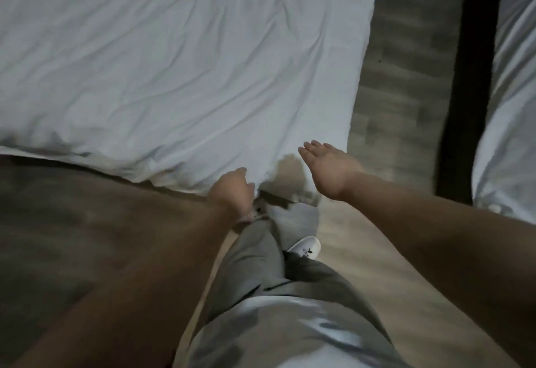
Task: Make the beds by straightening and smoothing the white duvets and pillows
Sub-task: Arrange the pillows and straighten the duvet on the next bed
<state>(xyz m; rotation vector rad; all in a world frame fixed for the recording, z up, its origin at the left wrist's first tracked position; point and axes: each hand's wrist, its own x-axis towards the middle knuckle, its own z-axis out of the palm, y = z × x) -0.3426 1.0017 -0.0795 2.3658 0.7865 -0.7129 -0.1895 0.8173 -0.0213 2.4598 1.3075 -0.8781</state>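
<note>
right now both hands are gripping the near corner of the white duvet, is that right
Not quite. Only the left hand grips the white duvet at its near corner. The right hand is open, fingers straight, beside that corner and holding nothing, as the head view shows.

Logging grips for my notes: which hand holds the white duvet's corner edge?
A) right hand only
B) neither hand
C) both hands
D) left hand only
D: the left hand curls on the white duvet edge, while the right hand is open, fingers straight.
</note>
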